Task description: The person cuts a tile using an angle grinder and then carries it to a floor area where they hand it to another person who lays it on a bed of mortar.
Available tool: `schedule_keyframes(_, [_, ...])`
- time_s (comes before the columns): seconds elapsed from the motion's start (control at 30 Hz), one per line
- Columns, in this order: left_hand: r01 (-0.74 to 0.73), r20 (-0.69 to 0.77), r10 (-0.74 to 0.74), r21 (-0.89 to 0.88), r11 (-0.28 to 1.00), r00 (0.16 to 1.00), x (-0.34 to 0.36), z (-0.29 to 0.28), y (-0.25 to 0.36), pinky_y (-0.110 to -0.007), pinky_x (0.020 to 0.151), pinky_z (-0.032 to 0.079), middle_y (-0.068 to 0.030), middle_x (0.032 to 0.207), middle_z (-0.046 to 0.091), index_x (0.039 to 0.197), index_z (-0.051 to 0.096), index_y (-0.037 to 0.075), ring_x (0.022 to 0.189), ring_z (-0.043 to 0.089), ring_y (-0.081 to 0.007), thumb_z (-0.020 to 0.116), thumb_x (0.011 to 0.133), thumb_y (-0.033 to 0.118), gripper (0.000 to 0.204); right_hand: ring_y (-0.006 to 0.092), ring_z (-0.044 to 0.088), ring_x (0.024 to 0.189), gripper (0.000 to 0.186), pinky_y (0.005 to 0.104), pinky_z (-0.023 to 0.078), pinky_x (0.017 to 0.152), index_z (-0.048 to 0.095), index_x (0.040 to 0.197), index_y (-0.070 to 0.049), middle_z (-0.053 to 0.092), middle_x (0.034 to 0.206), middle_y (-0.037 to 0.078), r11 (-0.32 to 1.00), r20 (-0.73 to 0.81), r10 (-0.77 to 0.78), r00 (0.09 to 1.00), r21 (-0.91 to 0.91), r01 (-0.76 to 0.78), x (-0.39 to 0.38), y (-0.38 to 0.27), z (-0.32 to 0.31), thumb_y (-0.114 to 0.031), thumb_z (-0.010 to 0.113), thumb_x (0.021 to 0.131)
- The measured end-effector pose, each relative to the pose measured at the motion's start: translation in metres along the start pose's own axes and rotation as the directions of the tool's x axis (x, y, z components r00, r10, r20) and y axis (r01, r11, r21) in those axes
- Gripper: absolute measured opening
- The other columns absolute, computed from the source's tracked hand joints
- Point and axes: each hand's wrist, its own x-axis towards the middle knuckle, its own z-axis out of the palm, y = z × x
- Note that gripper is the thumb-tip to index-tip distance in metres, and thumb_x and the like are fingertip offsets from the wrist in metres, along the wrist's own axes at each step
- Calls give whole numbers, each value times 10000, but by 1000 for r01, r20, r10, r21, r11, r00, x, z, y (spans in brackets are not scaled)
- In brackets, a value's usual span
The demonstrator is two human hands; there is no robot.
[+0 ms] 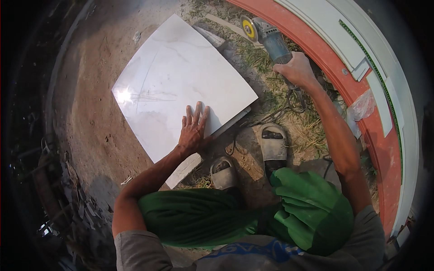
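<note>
A large glossy white tile (181, 67) lies in front of me, turned cornerwise, with thin pencil-like lines on its left half. My left hand (194, 128) rests flat on its near edge, fingers spread. To the right, my right hand (296, 70) is wrapped round the body of a blue and grey angle grinder (275, 44), held up off the tile. The grinder's yellow-centred disc (248, 28) points up and left, apart from the tile. Its cord (296, 99) hangs below my hand. Whether the disc is spinning I cannot tell.
White offcut strips (185, 170) stick out under the tile. My sandalled feet (273, 144) stand close to its near right side, beside the cord. A red ledge (379, 149) curves along the right, bearing white tile strips (379, 104), a green-edged length and clear plastic (363, 106). Rubble lies left.
</note>
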Motion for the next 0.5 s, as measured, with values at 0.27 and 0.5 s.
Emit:
schedule_keyframes(0.27, [-56, -51, 68, 207, 977, 996, 8, 19, 10, -632, 1065, 609, -399, 1775, 134, 1693, 201, -85, 1519, 343, -706, 907, 839, 275, 1165, 354, 782, 837, 480, 450, 611, 839, 751, 901, 49, 785, 873, 220, 997, -5, -19, 1000, 75, 20, -17, -3, -10, -370, 862, 695])
schedule_keyframes(0.5, [-320, -253, 307, -10, 948, 918, -40, -64, -1, -644, 947, 651, -503, 1549, 467, 1624, 224, -156, 1240, 607, -728, 642, 895, -16, 852, 336, 779, 842, 528, 439, 604, 826, 734, 921, 70, 780, 893, 226, 999, -11, -25, 1000, 23, 25, -10, 9, -9, -384, 868, 687])
